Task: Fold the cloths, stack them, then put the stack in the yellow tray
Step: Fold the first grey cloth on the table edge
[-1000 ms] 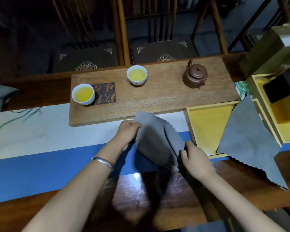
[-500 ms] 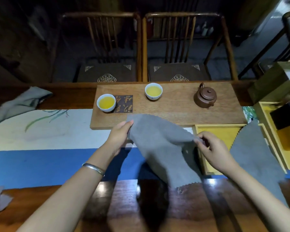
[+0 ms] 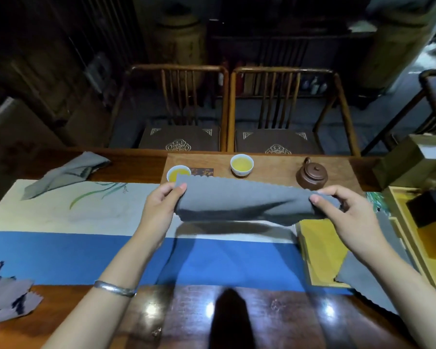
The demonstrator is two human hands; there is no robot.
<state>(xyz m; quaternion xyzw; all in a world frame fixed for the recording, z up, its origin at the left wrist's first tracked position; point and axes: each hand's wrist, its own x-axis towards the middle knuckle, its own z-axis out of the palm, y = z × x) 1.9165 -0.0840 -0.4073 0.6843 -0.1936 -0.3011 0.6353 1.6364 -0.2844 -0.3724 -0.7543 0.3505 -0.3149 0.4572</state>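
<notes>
The left hand (image 3: 161, 205) and right hand (image 3: 347, 210) each pinch an end of a grey cloth (image 3: 249, 201), held above the table runner's middle. No stack exists; other cloths lie unfolded; the yellow tray (image 3: 317, 250) holds no stack.

The cloth (image 3: 247, 200) I'm gripping hides part of the near teacup (image 3: 174, 173); purple cloths (image 3: 5, 295) left of my grip run off-frame.

The grey cloth (image 3: 239, 201) is looking matt and soft, its edge pinked. The wooden desk (image 3: 287, 316) is shining glossy, the metal bangle (image 3: 114, 289) gleaming, the clay teapot (image 3: 311, 175) looking dull.
</notes>
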